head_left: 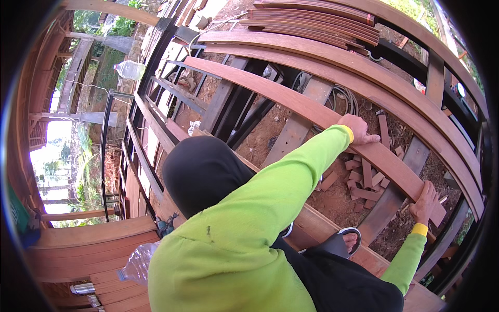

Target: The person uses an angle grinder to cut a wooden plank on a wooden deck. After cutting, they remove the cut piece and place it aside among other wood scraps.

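A long reddish-brown wooden board [280,98] lies slantwise across dark metal beams, running from the far left towards the near right. My left hand [355,129] is closed on its right half, fingers curled at the edge and thumb stretched along it. Nearer the right end, my right hand [425,203] grips the same board from its near side. Both sleeves [291,171] are bright green with yellow cuffs. My black-clad knee [205,174] rises at the left, and a foot in a sandal [349,242] rests on timber below the board.
Two long planks [332,57] lie beyond the board, with a stack of boards [312,23] farther back. Wood offcuts [366,179] and a coiled cable [345,101] lie on the soil between the beams [299,127]. Clear plastic bottles [130,70] and timber decking [93,255] are at the left.
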Action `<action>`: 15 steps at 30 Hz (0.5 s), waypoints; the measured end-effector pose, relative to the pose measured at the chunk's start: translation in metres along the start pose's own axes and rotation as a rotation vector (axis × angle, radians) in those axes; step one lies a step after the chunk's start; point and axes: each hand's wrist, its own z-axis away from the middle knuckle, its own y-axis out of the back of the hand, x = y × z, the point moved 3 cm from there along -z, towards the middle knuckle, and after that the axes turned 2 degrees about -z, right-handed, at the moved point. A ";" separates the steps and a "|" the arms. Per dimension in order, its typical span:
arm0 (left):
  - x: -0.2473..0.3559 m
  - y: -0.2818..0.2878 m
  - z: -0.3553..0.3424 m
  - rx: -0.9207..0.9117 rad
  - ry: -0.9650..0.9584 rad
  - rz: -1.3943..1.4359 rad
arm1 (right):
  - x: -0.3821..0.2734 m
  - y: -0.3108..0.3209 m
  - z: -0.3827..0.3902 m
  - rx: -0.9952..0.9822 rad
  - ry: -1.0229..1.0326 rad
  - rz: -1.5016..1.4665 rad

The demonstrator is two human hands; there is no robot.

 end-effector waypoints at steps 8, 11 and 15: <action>-0.011 -0.008 0.007 -0.026 -0.312 -0.080 | 0.001 -0.004 0.000 -0.029 -0.035 0.040; -0.005 -0.006 0.014 -0.007 -0.346 -0.170 | 0.005 -0.008 0.000 0.007 -0.022 0.054; 0.000 -0.010 0.005 -0.070 -0.270 -0.179 | 0.000 -0.002 -0.002 -0.021 -0.022 0.035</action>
